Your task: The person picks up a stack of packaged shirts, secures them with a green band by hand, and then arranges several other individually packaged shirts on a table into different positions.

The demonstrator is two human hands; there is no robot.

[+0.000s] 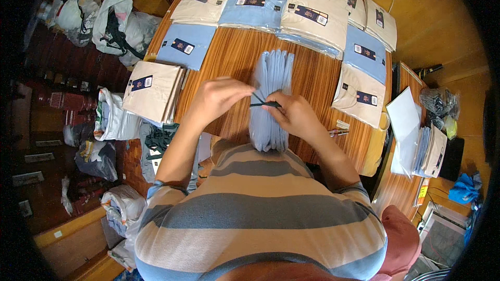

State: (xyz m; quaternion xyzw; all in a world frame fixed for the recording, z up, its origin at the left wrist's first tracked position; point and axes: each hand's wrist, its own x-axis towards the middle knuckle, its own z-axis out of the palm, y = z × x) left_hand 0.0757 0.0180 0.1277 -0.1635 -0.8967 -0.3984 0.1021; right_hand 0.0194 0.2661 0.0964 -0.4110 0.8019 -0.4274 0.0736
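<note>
In front of me on the striped wooden table, close to my body, stands a bundle of light blue folded garments [273,73] in clear plastic, set on edge. A dark strip of cloth or cord [271,104] goes around its middle. My left hand [221,96] is closed in a pinch on one end of the strip, left of the bundle. On the bundle's right side, my right hand [297,114] presses thumb and fingers onto the strip where it crosses. Whether a knot is formed there I cannot tell.
Cream packaged garments [314,18] and blue ones [251,9], each with a dark tag, line the table's far and side edges. A cream stack [151,91] sits at the left edge. Filled plastic bags [112,26] lie further left. White sheets [405,125] stand at the right.
</note>
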